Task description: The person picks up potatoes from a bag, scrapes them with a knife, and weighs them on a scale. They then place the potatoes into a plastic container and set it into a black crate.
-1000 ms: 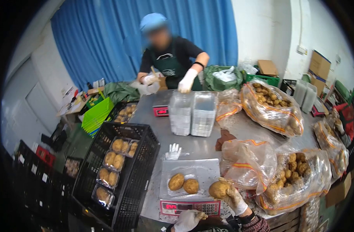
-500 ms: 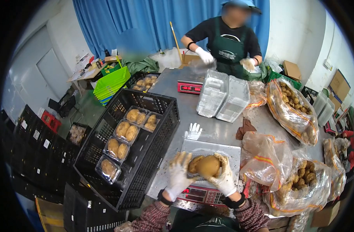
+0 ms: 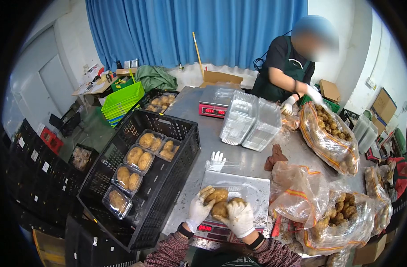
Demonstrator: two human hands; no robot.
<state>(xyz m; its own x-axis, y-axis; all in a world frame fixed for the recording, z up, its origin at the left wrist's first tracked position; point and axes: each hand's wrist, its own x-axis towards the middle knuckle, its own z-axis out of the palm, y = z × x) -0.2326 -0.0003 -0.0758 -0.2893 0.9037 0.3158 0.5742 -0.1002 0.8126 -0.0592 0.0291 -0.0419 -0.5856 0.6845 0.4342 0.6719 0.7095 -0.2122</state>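
- Potatoes (image 3: pixel 217 196) sit cupped between both gloved hands, just over the scale tray (image 3: pixel 253 189)
- Left hand (image 3: pixel 198 210) grip curls around their left side; right hand (image 3: pixel 240 218) grip closes over the front one
- Black crate (image 3: pixel 179 164) of packed boxes lies left of the grip; bagged potatoes (image 3: pixel 341 213) right

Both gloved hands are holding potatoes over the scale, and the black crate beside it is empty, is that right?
Not quite. The left hand and right hand do hold potatoes over the scale, but the black crate is not empty: the head view shows several clear packs of potatoes lying in it.
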